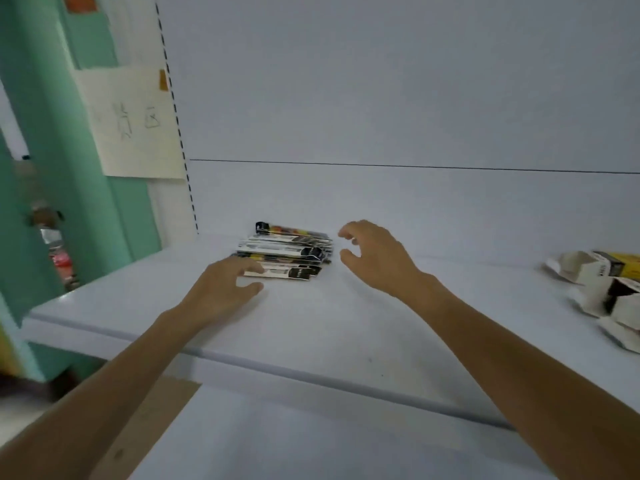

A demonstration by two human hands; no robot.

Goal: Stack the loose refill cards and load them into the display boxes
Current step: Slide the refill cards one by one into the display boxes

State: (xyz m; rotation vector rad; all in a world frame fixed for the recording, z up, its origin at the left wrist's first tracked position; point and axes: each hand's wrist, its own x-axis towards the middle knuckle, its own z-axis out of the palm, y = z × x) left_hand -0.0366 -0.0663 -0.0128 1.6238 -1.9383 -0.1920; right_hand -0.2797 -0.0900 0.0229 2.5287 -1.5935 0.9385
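We see a messy pile of cards on the white shelf, near the back wall. The left hand is spread loose and holds nothing. Its fingertips reach the pile's near left corner, but we cannot tell if they press on it. The right hand is wide with bent fingers, just right of the pile, not touching. Torn boxes lie far right.

Card stack sits on the shelf, toward the back wall. Left hand at its near-left corner, right hand just beside its right end, display boxes well off right, same shelf.
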